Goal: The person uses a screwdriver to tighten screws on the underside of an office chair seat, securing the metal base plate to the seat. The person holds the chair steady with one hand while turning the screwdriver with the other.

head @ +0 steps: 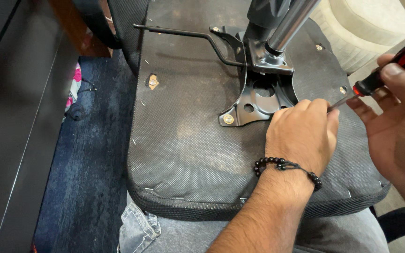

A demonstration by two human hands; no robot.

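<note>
An upturned chair seat (188, 140) is lying across the person's lap, its black fabric underside facing up, and the work is going on at the black metal mounting plate (263, 96) fixed near the seat's far middle, under the chrome column (289, 23). The left hand (303, 133) is resting curled on the plate's near right corner, fingers closed around the thin shaft of the screwdriver (380, 75) to steady its tip; the screw under it is hidden by the knuckles. The right hand (399, 122) is gripping the red and black handle, fingers wrapped shut around it, out past the seat's right edge. Judging by what shows, the job is partway along: the brass bolt (228, 119) at the plate's near left corner is sitting seated in its hole, while the corner under the hands is being worked now. Whether it is being tightened or loosened cannot be told.
</note>
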